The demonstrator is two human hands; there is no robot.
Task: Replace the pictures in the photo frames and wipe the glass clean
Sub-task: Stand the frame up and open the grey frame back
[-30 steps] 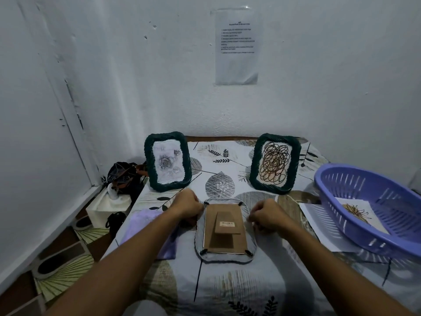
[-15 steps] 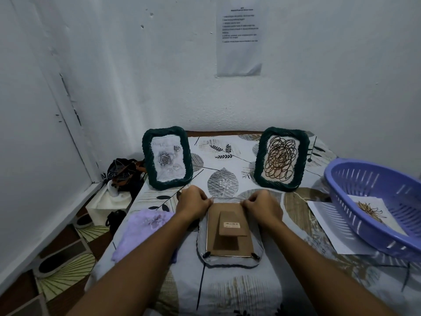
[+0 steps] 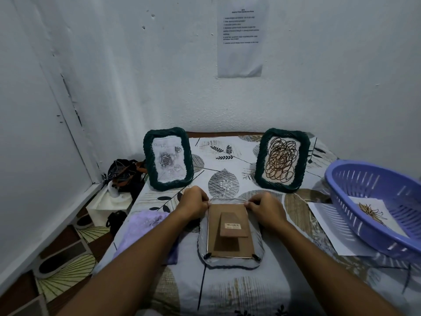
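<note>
- White plastered walls close off a corner, and a table draped in a leaf-printed grey cloth (image 3: pixel 227 290) runs from the person's body out past both hands.
- Right of the right hand sits a round lilac slotted plastic basket (image 3: pixel 376 213) holding a printed sheet, with another white sheet under its near edge.
- Beyond the hands, two dark green woven-rim photo frames stand upright: one with a grey rose drawing (image 3: pixel 168 158) past the left hand, one with a brown scribble picture (image 3: pixel 282 159) past the right.
- Just left of the left forearm lies a crumpled lilac wiping cloth (image 3: pixel 145 226).
- Between the hands, face down, lies the pale grey ribbed oval photo frame (image 3: pixel 231 233); its long axis runs straight away from the person, brown cardboard backing and folded stand uppermost, with small dark clips showing at the two near corners.
- Both hands meet its far end, one per corner and equally near; loosening the backing there looks like the step in hand.
- Left hand (image 3: pixel 195 204) is curled, fingertips pinching at the far-left corner.
- Right hand (image 3: pixel 265 208) is curled likewise, pinching at the far-right corner; what exactly each pinches is too small to tell.
</note>
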